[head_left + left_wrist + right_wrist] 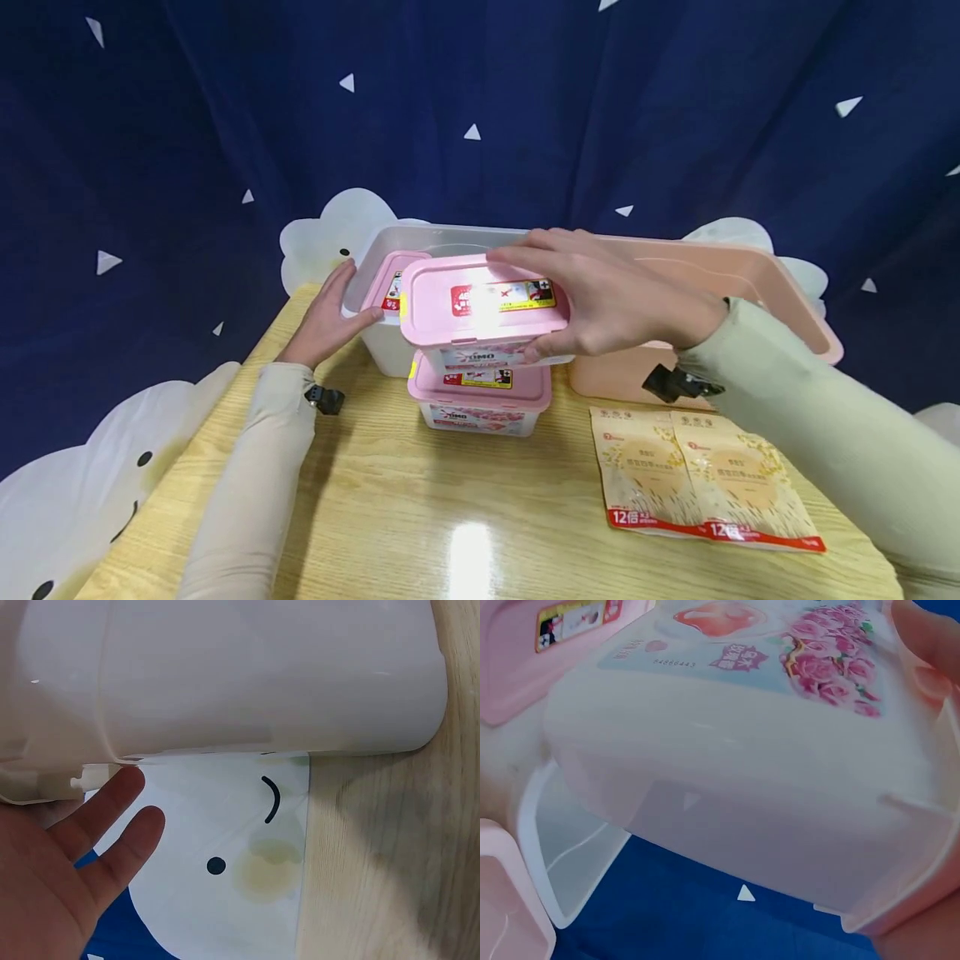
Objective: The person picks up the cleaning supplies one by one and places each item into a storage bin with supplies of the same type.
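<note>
One tub (442, 308) is pinched by my right hand (600, 292), likely for control. My left hand (324, 321), fingers (131, 844) spread, seemingly steadies the white bin (392, 352).

Left sleeve: a long, pale cream sleeve of plain fabric (243, 492), fitted along the forearm, lightly creased, ending at the wrist
Left wrist: a small, black, block-shaped camera (327, 400) with a few pale specks beside the cuff
Left end: a bare left hand (326, 321)
Right sleeve: a matching long, pale cream fabric sleeve (825, 425), mostly smooth, with a fold lower down
Right wrist: a small, black, angular camera (671, 383) with pale marks
Right end: a bare right hand (600, 292)
</note>
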The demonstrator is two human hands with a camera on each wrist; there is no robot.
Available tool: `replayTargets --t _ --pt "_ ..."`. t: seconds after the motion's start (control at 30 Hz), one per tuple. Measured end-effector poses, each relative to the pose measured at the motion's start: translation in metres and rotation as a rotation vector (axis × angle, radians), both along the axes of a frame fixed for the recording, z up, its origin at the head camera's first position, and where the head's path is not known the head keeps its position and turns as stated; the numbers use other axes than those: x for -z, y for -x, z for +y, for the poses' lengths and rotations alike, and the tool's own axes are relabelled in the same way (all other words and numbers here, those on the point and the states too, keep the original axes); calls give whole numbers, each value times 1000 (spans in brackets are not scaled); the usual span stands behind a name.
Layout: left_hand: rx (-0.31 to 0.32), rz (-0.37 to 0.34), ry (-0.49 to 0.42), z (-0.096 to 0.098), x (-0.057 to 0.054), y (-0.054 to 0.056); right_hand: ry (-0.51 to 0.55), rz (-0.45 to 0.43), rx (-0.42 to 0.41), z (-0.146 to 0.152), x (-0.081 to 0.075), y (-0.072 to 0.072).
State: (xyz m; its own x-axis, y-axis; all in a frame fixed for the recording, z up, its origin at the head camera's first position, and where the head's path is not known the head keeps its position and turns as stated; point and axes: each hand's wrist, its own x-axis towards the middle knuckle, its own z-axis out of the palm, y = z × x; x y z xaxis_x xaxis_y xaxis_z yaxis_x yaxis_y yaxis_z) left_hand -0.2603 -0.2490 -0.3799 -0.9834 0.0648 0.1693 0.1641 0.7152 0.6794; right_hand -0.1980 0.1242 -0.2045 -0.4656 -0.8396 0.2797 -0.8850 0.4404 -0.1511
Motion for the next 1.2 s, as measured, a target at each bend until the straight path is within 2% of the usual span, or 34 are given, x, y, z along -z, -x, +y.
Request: replayTargets --t 0.27,0.5,0.73,0.87,0.97,1.2 --pt "9 -3 13 1 -1 -1 -78 -82 144 -11 -15 19" --pt "-4 -25 1 1 -5 -4 -141 -105 231 -19 -23 47" --pt "-8 -1 14 -4 -5 -10 -145 -168 318 -28 -25 77" --pt "-12 7 22 -7 -6 -13 -155 -252 355 -37 -20 92" --pt "-12 13 22 -9 -7 -16 -165 -308 382 -44 -11 101" --pt "2 19 3 -11 -5 -26 -142 -338 416 -53 11 120"
